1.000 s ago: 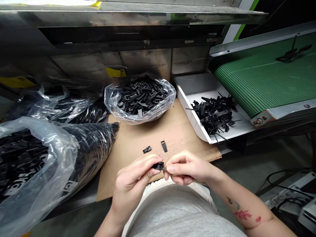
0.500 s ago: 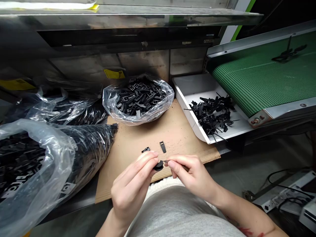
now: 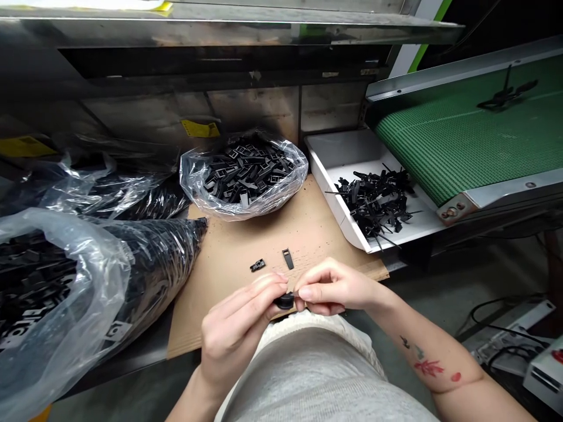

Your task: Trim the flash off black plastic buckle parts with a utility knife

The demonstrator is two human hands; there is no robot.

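Observation:
Over the cardboard's near edge, my left hand (image 3: 241,310) is closed on a small round black plastic part (image 3: 285,301). The fingers and thumb of my right hand (image 3: 329,287) are pinched together at the part's right side; what they hold is hidden behind the fingertips. Just beyond the hands, a small black clip piece (image 3: 257,265) and a flat black lever with a square hole (image 3: 287,258) lie apart on the cardboard sheet (image 3: 229,249).
An open clear bag (image 3: 193,176) full of black levers stands behind. Larger bags (image 3: 167,258) of black parts crowd the left. At right are a white tray (image 3: 347,225) of black parts and a green conveyor belt (image 3: 440,140) carrying a black piece (image 3: 505,97).
My right hand has turned and its fingers have curled in closer to the round part. A thin dark thing between its fingertips is now hidden. The left hand keeps its grip.

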